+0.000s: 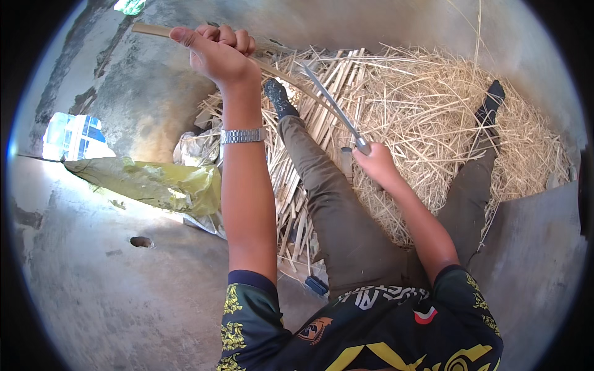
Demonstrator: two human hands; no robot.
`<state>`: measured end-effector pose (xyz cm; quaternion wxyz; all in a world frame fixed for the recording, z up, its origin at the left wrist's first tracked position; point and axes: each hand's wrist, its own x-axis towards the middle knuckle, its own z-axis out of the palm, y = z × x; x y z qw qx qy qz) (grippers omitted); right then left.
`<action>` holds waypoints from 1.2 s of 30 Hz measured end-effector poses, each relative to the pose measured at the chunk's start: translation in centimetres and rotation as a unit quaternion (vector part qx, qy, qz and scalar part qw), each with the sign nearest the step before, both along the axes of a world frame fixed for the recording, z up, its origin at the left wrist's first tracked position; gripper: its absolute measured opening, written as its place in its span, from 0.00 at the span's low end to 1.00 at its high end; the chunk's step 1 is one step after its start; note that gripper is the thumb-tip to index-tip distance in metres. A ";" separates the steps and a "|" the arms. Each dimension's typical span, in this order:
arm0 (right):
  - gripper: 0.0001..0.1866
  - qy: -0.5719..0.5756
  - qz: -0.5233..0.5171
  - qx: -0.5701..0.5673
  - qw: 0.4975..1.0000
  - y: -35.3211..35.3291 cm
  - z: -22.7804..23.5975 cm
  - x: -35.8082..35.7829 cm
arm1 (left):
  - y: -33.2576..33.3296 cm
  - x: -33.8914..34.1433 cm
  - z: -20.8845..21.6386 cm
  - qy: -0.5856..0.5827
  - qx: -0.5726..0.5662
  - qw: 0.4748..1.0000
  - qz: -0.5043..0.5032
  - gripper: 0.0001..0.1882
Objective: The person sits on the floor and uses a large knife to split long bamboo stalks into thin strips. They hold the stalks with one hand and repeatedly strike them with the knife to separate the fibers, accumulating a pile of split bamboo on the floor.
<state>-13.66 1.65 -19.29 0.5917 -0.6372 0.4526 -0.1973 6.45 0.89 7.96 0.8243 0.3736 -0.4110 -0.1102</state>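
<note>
Here, left grip (221,52) clasps a probable bamboo strip (152,30) slanting down-right; right grip (376,162), a knife (334,106).

dark shirt (377,324) | white lettering (369,298), not fully readable | orange badge (314,331) | red-and-white emblem (426,316)

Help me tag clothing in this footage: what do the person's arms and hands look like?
The left hand and right hand are gloveless. A silver link band circles the left wrist; no dial shows. The short dark sleeves carry yellow ornamental patterns.
</note>
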 end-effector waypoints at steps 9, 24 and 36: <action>0.14 0.070 0.006 0.024 0.997 1.9 -7.3 -0.1 | -0.1 -2.5 0.2 -0.063 -0.016 0.998 0.005 0.37; 0.12 0.122 -0.039 0.021 0.991 2.7 -14.8 -1.3 | -1.0 -1.9 0.1 -0.074 0.022 0.996 -0.045 0.38; 0.11 -0.057 -0.107 -0.191 0.974 1.3 -7.9 2.7 | -1.5 -1.2 0.7 -0.067 0.048 0.995 -0.059 0.38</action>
